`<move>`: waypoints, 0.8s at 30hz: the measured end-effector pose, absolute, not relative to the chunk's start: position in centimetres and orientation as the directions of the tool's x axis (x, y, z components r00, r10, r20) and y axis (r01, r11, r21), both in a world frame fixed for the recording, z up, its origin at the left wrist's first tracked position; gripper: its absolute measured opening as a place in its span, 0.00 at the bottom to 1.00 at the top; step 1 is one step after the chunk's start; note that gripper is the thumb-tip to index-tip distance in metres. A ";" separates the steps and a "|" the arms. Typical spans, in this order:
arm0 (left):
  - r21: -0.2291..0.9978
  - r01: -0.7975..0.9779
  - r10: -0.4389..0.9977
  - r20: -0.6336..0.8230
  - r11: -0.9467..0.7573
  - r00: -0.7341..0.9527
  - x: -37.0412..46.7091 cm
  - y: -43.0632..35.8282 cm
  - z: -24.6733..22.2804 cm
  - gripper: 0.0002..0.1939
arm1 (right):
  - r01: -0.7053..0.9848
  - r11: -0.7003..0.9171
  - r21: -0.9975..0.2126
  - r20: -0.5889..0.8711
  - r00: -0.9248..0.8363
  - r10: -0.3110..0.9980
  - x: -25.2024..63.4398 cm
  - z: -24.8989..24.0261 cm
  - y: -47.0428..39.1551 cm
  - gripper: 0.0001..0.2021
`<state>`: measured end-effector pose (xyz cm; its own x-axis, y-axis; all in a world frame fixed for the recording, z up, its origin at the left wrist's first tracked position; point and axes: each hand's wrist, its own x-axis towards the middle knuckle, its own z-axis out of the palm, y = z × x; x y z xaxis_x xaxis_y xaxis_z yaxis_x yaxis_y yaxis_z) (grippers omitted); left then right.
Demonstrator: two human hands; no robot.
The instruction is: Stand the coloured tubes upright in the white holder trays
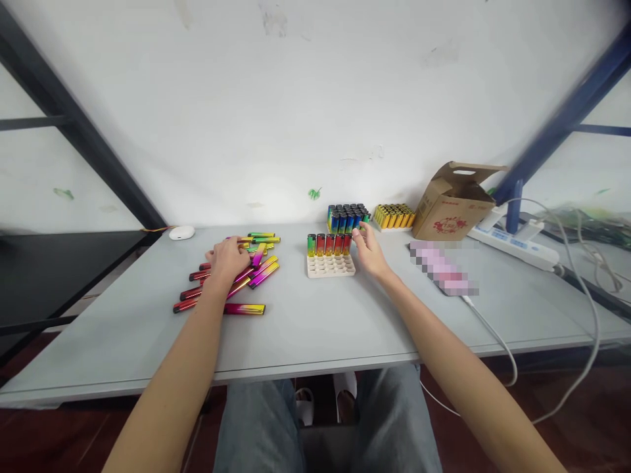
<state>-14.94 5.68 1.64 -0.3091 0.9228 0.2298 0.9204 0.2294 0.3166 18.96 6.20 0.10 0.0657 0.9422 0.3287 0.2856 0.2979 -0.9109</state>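
Several loose lighters (245, 309) in red, yellow, purple and green lie in a pile at the left of the table. My left hand (229, 259) is on top of this pile, its fingers curled around a purple and yellow lighter. In the middle stands a white tray (331, 268) with one row of upright lighters (329, 245), a green one and several red ones, along its back; its front holes show bare. My right hand (369, 251) is beside the tray's right end, thumb and fingers apart, nearest the last red lighter.
Behind stand a tray of blue lighters (348, 218) and one of yellow lighters (394, 216). Further right are an open cardboard box (451, 207), a blurred phone (441, 268) with a cable and a white power strip (517, 246). A white case (182, 232) lies back left.
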 end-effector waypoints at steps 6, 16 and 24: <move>0.285 0.931 0.911 0.272 0.229 -0.308 -14.8 5.6 1.7 0.21 | 0.279 0.300 -0.912 0.332 0.076 0.940 18.9 0.2 6.1 0.38; 0.355 0.922 0.879 0.374 0.158 -0.295 -15.2 5.8 1.2 0.17 | 0.326 0.326 -0.888 0.373 0.092 0.923 18.8 0.1 6.1 0.38; 0.641 0.729 0.691 0.640 -0.240 -0.335 -11.5 3.7 4.2 0.12 | 0.372 0.503 -0.780 0.597 0.202 0.777 18.8 1.5 4.7 0.24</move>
